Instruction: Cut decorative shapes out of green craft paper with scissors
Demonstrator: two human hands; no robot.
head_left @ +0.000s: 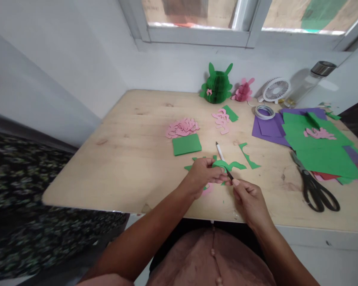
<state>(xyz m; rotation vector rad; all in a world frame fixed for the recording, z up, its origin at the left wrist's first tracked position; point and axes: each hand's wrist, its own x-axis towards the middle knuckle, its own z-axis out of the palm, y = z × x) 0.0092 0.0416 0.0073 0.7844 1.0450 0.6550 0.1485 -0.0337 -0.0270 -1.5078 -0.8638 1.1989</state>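
Near the front edge, my left hand [203, 174] is closed on a green paper piece [222, 164] with a curved, wavy edge. My right hand [250, 196] pinches a slim black tool [229, 174], its tip against the green paper. Whether that tool is a knife or small scissors cannot be made out. Green paper scraps [191, 167] and a pink paper piece [208, 189] lie partly hidden around my left hand. Just beyond it is a white pen [219, 151] with a dark tip. A jagged green offcut [248, 155] lies right of the pen.
Pink cutouts [183, 128] are heaped beyond a green paper stack [187, 144]. Black-handled scissors [312, 186] lie right, beside green sheets [313, 151] and purple paper [270, 129]. Along the wall stand a green paper rabbit [217, 87], a pink one [244, 91], a fan [276, 90] and a bottle [307, 85].
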